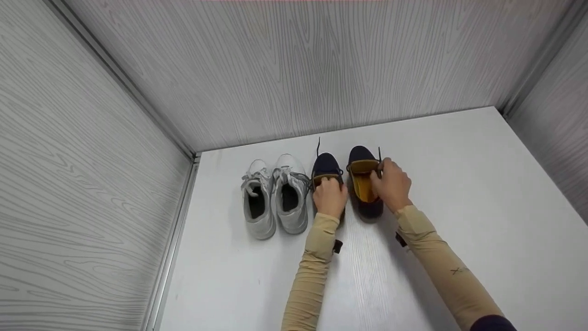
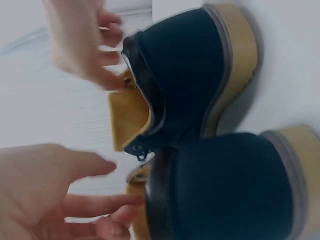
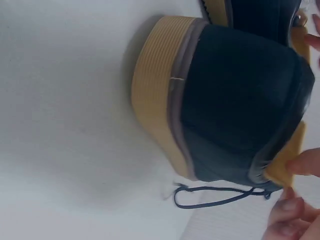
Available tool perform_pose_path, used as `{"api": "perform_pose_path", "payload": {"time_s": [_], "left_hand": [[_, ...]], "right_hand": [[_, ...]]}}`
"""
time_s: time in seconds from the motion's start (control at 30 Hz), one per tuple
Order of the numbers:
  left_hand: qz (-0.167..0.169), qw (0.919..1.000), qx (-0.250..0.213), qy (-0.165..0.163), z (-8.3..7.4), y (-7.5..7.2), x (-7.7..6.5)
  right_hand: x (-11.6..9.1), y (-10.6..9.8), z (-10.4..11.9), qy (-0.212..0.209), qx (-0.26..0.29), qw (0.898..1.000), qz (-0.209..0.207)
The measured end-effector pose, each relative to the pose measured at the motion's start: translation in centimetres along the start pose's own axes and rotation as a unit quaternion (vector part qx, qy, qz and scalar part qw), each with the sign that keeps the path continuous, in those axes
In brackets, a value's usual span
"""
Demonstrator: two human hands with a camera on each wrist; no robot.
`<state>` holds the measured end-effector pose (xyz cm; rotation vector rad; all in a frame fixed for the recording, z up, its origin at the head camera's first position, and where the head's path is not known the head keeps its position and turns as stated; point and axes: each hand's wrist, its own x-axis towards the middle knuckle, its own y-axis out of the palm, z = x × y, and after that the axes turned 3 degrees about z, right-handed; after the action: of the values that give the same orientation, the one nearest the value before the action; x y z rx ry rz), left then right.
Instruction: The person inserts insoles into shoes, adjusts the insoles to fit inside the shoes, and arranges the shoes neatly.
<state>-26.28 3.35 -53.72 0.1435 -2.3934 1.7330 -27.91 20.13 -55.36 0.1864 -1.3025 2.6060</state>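
Two navy slip-on shoes with yellow lining and tan soles stand side by side, toes to the back wall. My left hand (image 1: 330, 198) is over the opening of the left navy shoe (image 1: 325, 162); in the left wrist view its thumb stands apart from the fingers, which reach the yellow lining. With my right hand (image 1: 392, 186) I pinch the side edge of the right navy shoe (image 1: 358, 153), near its lace. In the right wrist view the right thumb (image 3: 305, 162) presses on the yellow tongue (image 3: 284, 162), and a loop of dark lace (image 3: 215, 202) hangs beside it.
A pair of white-grey sneakers (image 1: 292, 223) stands just left of the navy shoes, laces loose over their tops. All sit on a white tabletop (image 1: 459, 193). A wood-grain panel (image 1: 298, 69) rises behind, with more panels left and right.
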Motion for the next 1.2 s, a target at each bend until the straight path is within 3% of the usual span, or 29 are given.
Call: {"api": "perform_pose_path", "payload": {"time_s": [0.07,0.2,0.37,0.47,0.6,0.7,0.9,1.2], "left_hand": [[0.047,0.9988,0.007,0.005,0.2,0.3,-0.2],[0.1,0.9945,0.024,0.014,-0.1,1.6,-0.3],[0.079,0.9962,-0.001,0.037,0.4,3.5,0.2],[0.068,0.9946,-0.001,0.078,0.7,4.1,0.4],[0.053,0.989,0.007,0.138,0.8,4.4,0.5],[0.042,0.9859,0.004,0.162,0.8,4.5,0.5],[0.045,0.9872,-0.017,0.152,0.7,4.6,0.1],[0.092,0.9893,-0.056,0.099,0.3,4.8,0.5]], "right_hand": [[-0.4,0.1,0.8,-0.02,0.015,1.0,0.003],[-0.9,0.7,2.1,-0.03,0.001,0.996,0.086],[-1.0,1.4,3.0,-0.039,-0.056,0.984,0.163],[-0.7,1.3,3.2,-0.043,-0.065,0.978,0.194],[-0.4,0.8,3.2,-0.047,-0.056,0.976,0.207],[-0.3,0.5,3.2,-0.061,-0.046,0.976,0.203],[-0.7,0.8,2.7,-0.094,-0.032,0.977,0.19],[-0.5,1.3,1.5,-0.115,-0.036,0.977,0.178]]}}
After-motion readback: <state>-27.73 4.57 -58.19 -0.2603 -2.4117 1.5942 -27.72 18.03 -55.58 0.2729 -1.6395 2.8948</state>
